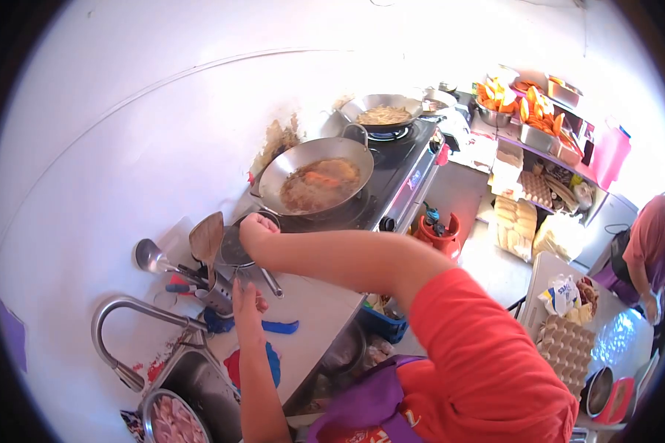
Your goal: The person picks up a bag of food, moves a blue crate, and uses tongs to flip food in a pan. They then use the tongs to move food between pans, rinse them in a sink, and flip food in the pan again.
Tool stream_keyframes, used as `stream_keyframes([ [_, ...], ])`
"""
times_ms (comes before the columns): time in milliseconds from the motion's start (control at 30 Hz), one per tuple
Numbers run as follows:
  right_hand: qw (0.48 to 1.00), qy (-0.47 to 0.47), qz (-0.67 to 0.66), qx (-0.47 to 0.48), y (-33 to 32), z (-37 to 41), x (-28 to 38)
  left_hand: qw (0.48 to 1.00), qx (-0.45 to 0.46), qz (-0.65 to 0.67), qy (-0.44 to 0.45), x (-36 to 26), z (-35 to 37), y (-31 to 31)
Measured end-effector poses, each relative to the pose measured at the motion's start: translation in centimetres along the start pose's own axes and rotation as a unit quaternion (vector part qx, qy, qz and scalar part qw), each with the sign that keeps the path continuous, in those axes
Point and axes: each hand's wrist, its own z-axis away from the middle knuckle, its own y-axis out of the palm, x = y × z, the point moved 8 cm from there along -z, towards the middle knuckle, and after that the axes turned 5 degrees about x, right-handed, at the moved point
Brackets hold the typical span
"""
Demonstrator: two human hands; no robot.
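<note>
My right hand (pixel 258 230) is closed at the edge of a dark round pan or strainer (pixel 234 246) with a metal handle. What its fingers hold, if anything, is hidden. Lower down, my left hand (pixel 248 299) has its fingers apart, beside a metal utensil holder (pixel 218 294). In that holder stand a wooden spatula (pixel 206 238), a metal ladle (pixel 149 255) and several handles. Blue and red cloths (pixel 272 363) lie by my left forearm. Beyond my right hand, a large wok (pixel 273 176) on the stove contains bubbling oil with orange food (pixel 321 179) in it.
A second wok (pixel 353 111) of pale strips sits over a lit burner. At the left are a sink (pixel 192 376), a curved faucet (pixel 118 304) and a bowl of raw meat (pixel 146 413). A red gas cylinder (pixel 440 235) stands below the stove. Another person (pixel 646 247) is at the right-hand table.
</note>
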Motion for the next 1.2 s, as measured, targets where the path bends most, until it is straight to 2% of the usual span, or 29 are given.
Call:
stream_keyframes([
  [33, 0.999, -0.015, -0.022, 0.028, 0.5, -2.1, 0.4, 1.0, 0.003, 0.017, -0.002, 0.0, 0.2, 0.2],
  [133, 0.999, -0.014, -0.042, -0.02, 0.9, -6.0, 0.5, 0.999, 0.011, 0.03, -0.013, 0.4, 0.0, 0.3],
  [233, 0.963, 0.008, -0.014, -0.269, -1.1, -1.0, 0.0, 0.999, -0.01, 0.042, -0.029, 0.7, 0.6, 0.5],
  [333, 0.908, -0.022, -0.038, -0.417, -1.5, 6.5, -0.9, 0.994, 0.005, 0.096, -0.056, 3.6, 0.1, -0.5],
  [433, 0.756, -0.11, -0.24, -0.599, 1.2, 16.9, -2.8, 0.989, -0.028, 0.127, -0.065, 3.8, 2.1, 0.2],
  [467, 0.699, -0.13, -0.293, -0.639, 3.1, 20.1, -3.4, 0.986, -0.027, 0.158, -0.053, 4.1, 2.7, 0.0],
  [500, 0.663, -0.172, -0.346, -0.641, 5.3, 22.2, -3.4, 0.981, -0.021, 0.187, -0.043, 5.0, 3.3, -0.5],
  [533, 0.623, -0.204, -0.399, -0.641, 7.9, 24.1, -3.3, 0.984, -0.063, 0.168, -0.009, 7.0, 4.0, -2.1],
  [567, 0.613, -0.204, -0.45, -0.617, 10.8, 25.2, -2.9, 0.984, -0.097, 0.148, 0.023, 9.6, 4.9, -3.9],
  [600, 0.6, -0.195, -0.502, -0.592, 13.7, 26.3, -2.3, 0.994, -0.09, 0.054, 0.008, 12.6, 5.7, -5.5],
  [633, 0.605, -0.155, -0.557, -0.547, 17.2, 26.2, -1.1, 0.991, -0.074, -0.102, -0.045, 11.6, 7.7, -1.8],
  [667, 0.601, -0.111, -0.615, -0.497, 21.2, 25.9, 0.6, 0.945, 0.056, -0.272, -0.172, 9.5, 10.9, 4.6],
  [700, 0.631, -0.07, -0.643, -0.429, 24.9, 25.8, 3.0, 0.942, 0.178, -0.246, -0.145, 14.3, 11.5, 5.3],
  [733, 0.651, -0.031, -0.669, -0.358, 28.5, 25.9, 5.4, 0.884, 0.33, -0.3, -0.138, 17.8, 12.1, 6.9],
  [767, 0.662, 0.004, -0.693, -0.285, 31.6, 26.2, 7.2, 0.874, 0.359, -0.307, -0.111, 25.2, 12.3, 4.6],
  [833, 0.709, 0.041, -0.688, -0.15, 35.5, 27.8, 10.6, 0.83, 0.439, -0.313, -0.143, 31.8, 12.9, 4.8],
  [867, 0.72, 0.058, -0.687, -0.079, 37.2, 28.8, 12.7, 0.788, 0.487, -0.318, -0.2, 32.6, 13.4, 7.3],
  [900, 0.721, 0.085, -0.686, -0.05, 38.5, 29.7, 14.3, 0.737, 0.534, -0.328, -0.252, 33.0, 14.0, 9.4],
  [967, 0.718, 0.136, -0.682, 0.011, 40.7, 31.6, 17.9, 0.733, 0.547, -0.397, -0.082, 29.9, 11.5, 12.6],
  [1000, 0.7, 0.191, -0.688, -0.005, 41.5, 33.4, 19.3, 0.73, 0.544, -0.413, 0.007, 28.6, 10.7, 14.2],
  [1067, 0.67, 0.292, -0.681, -0.041, 42.2, 36.9, 21.6, 0.63, 0.617, -0.468, 0.056, 31.0, 9.8, 13.9],
  [1133, 0.62, 0.399, -0.675, -0.019, 41.9, 41.7, 23.2, 0.53, 0.665, -0.513, 0.117, 34.4, 6.8, 11.4],
  [1200, 0.562, 0.5, -0.659, -0.022, 40.9, 46.4, 25.5, 0.479, 0.682, -0.538, 0.13, 35.6, 6.6, 11.9],
])
